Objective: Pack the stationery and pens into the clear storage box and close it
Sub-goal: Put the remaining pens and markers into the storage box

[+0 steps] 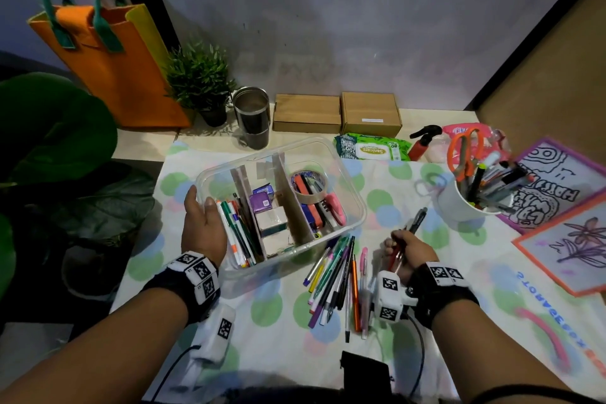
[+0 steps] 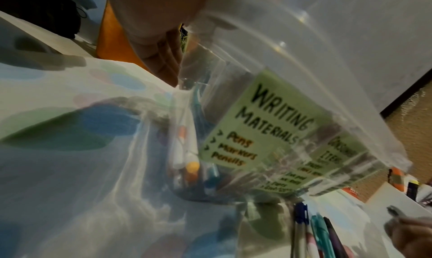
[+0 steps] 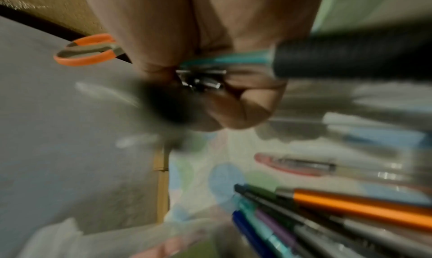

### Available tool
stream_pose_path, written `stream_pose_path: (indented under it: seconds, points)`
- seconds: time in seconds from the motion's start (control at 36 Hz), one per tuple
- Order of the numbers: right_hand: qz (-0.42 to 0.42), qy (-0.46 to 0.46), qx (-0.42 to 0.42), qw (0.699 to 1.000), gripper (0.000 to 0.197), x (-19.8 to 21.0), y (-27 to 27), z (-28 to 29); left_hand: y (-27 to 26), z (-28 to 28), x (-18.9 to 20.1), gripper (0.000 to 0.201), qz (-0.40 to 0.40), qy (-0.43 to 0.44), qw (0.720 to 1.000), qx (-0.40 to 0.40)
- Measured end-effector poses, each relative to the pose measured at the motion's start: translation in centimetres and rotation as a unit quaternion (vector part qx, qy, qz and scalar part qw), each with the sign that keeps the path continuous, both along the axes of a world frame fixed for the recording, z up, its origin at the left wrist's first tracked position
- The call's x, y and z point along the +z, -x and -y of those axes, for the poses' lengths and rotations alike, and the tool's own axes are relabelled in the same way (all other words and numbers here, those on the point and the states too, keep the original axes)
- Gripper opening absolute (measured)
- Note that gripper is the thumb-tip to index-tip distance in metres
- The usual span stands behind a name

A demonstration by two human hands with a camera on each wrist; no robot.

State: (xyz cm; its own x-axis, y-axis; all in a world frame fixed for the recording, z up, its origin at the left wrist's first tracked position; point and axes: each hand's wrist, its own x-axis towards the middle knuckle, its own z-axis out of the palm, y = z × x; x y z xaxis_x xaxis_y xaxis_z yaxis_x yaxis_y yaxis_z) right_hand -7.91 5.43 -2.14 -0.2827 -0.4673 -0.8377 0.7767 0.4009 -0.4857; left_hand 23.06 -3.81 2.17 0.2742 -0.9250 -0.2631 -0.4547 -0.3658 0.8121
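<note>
The clear storage box [image 1: 357, 193] stands open in the middle of the dotted cloth, split by card dividers. Pens and markers [image 1: 237, 233] lie in its left section, small boxes in the middle, a tape roll [image 1: 310, 187] and erasers at the right. My left hand [image 1: 203, 220] holds the box's left wall, thumb over the rim and fingers [image 2: 163, 62] down the outside. A green label [image 2: 264, 125] reads "Writing Materials". My right hand [image 1: 398, 241] grips a bundle of pens [image 1: 418, 218] just right of the box. Several loose pens [image 1: 337, 279] lie in front of it.
A white cup [image 1: 459, 203] with pens and orange scissors [image 1: 464, 151] stands at the right, beside colouring pictures [image 1: 557, 239]. Along the back are a wipes pack [image 1: 373, 147], two cardboard boxes [image 1: 337, 113], a steel tumbler [image 1: 252, 116], a plant [image 1: 200, 79] and an orange bag [image 1: 114, 65].
</note>
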Motion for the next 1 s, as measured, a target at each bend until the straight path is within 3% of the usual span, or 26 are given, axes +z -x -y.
stream_pose_path:
  seconds: [0.11, 0.39, 0.44, 0.58, 0.69, 0.83, 1.0]
  points:
    - [0.006, 0.025, -0.034, 0.999, 0.027, 0.6, -0.5, 0.7, 0.2, 0.0, 0.0, 0.048, 0.006, 0.001, 1.000, 0.001]
    - [-0.163, -0.001, -0.080, 0.983, 0.031, 0.9, 1.7, 1.4, -0.3, 0.5, -1.5, 0.047, 0.023, 0.015, 1.000, 0.006]
    - [-0.244, 0.001, -0.066, 0.967, 0.030, 0.8, 2.0, 1.6, -0.5, 0.6, -2.0, 0.047, 0.014, 0.018, 1.000, 0.013]
    - [-0.447, 0.002, -0.040, 0.894, 0.022, 0.2, 2.5, 2.7, -0.9, 0.9, -2.6, 0.053, 0.012, 0.028, 0.999, 0.015]
    - [-0.457, 0.047, -0.037, 0.888, 0.013, -0.4, 2.1, 3.3, -1.0, 1.0, -2.8, 0.063, 0.003, 0.024, 0.999, 0.032]
    - [-0.463, 0.065, 0.006, 0.884, 0.014, -0.7, 1.1, 3.2, -0.8, 0.8, -2.6, 0.051, 0.034, 0.025, 0.999, 0.028]
    - [-0.443, 0.144, 0.091, 0.880, 0.013, -0.2, -1.6, 3.0, -0.7, 0.9, -2.6, 0.050, 0.035, 0.031, 0.998, 0.029]
